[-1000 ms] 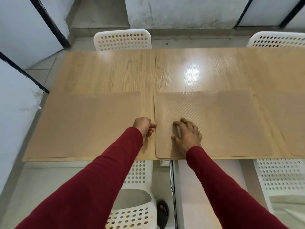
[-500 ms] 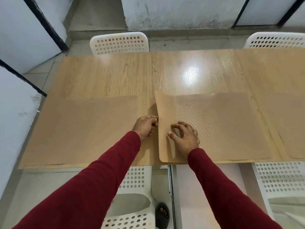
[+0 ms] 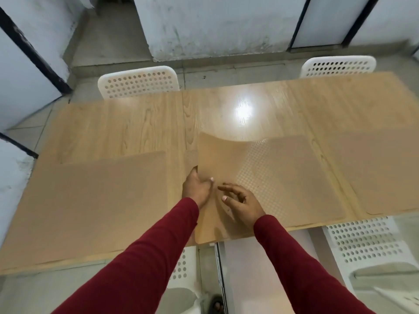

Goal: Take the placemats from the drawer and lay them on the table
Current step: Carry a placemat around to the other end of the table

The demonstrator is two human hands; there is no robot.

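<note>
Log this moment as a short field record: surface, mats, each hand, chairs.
surface: wooden table, glare spot near its middle
left placemat: lying flat
middle placemat: left side lifted and curled up, right side flat on the table
right placemat: flat, partly cut off by the frame
left hand: gripping the middle mat's raised left edge
right hand: fingers spread, over the mat near the curl
chairs: white perforated chair at the far side, more around the table
</note>
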